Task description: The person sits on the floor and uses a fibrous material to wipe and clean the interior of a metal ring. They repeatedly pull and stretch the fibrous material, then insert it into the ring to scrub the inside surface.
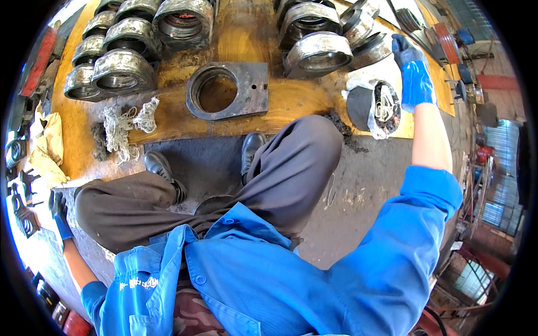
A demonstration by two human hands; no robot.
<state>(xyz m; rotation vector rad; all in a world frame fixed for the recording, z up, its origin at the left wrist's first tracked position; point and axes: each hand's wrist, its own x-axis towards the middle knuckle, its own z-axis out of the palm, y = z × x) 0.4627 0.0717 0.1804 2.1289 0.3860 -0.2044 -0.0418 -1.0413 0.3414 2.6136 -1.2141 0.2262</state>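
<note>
My right hand (413, 70), in a blue glove, reaches far forward at the right, above a dark round container (372, 106) lined with a white bag and holding pale strands. Whether the hand grips the bag's edge I cannot tell. My left hand (58, 210), also in a blue glove, hangs low at the left edge beside my knee, and its fingers are hard to see. A square grey metal housing with a round bore (228, 89) lies ahead of my shoes on a yellow-brown board (291, 101).
Several worn metal ring housings (120, 70) are stacked at the far left and more ring housings (316, 53) at the far right of the board. A tangle of white rag threads (126, 123) lies left. Metal parts (22, 213) sit by my left hand. Red machinery (485, 151) stands right.
</note>
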